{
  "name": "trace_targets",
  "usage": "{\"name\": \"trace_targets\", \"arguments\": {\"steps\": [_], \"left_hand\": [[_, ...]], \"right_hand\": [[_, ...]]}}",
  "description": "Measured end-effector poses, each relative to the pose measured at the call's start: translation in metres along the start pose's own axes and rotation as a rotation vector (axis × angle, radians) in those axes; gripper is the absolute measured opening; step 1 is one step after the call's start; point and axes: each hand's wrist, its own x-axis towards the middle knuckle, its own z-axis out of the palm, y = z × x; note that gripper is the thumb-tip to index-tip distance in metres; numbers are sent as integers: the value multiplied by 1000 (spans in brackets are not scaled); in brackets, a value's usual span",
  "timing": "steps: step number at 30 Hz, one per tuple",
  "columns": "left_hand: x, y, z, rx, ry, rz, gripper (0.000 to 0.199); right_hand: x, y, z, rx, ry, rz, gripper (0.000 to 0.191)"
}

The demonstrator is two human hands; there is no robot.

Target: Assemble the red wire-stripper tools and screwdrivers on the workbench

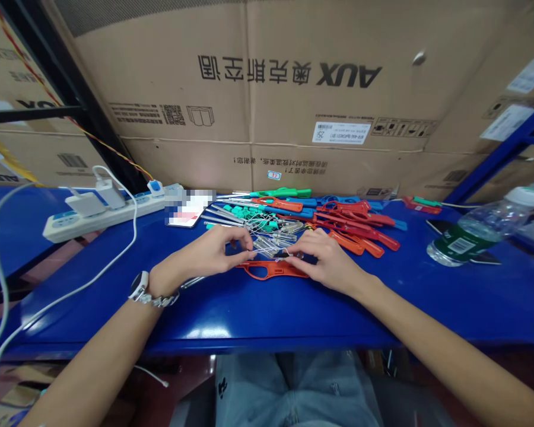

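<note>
My left hand pinches the end of a thin white wire above the blue table. Facing it, my right hand has its fingertips closed on a small dark part with wire at it. An orange lighter casing lies just below both hands, partly covered by the fingers. Behind them is a heap of small clear parts and teal pieces with thin wires. Several red casings, blue ones and a green casing lie beyond, with metal tubes among them.
A white power strip with plugs and cables sits at the left. A card lies near the back. At the right a water bottle leans over a dark flat object. Large cardboard boxes stand behind the blue table.
</note>
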Motion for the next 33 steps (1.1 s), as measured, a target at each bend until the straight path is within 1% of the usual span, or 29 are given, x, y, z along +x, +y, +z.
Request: {"name": "trace_targets", "arguments": {"steps": [4,7,9,12,15,17,23,28,33], "left_hand": [[-1,-3,-2,48,-48,-36,22],[-1,-1,-2,52,-49,-10,19],[-1,4,0,68,-7,54,19],[-2,13,5,124,37,194,19],[-1,20,14,188,-3,289,15],[0,21,19,218,-37,318,15],[1,13,25,233,-101,343,18],[-1,9,23,223,-107,337,18],[-1,6,21,224,-105,336,21]], "right_hand": [[-2,-2,2,-112,-49,-122,23],[-2,-2,6,-186,-79,-171,26],[-2,-3,8,-218,-92,-183,29],[-2,-6,9,-252,-97,-187,31],[-3,-11,8,-282,-113,-175,30],[-3,-15,8,-300,-128,-164,31],[-4,-18,12,-324,-124,-177,34],[-7,-16,11,-304,-148,-141,32],[-10,-11,7,-214,-195,-118,29]]}}
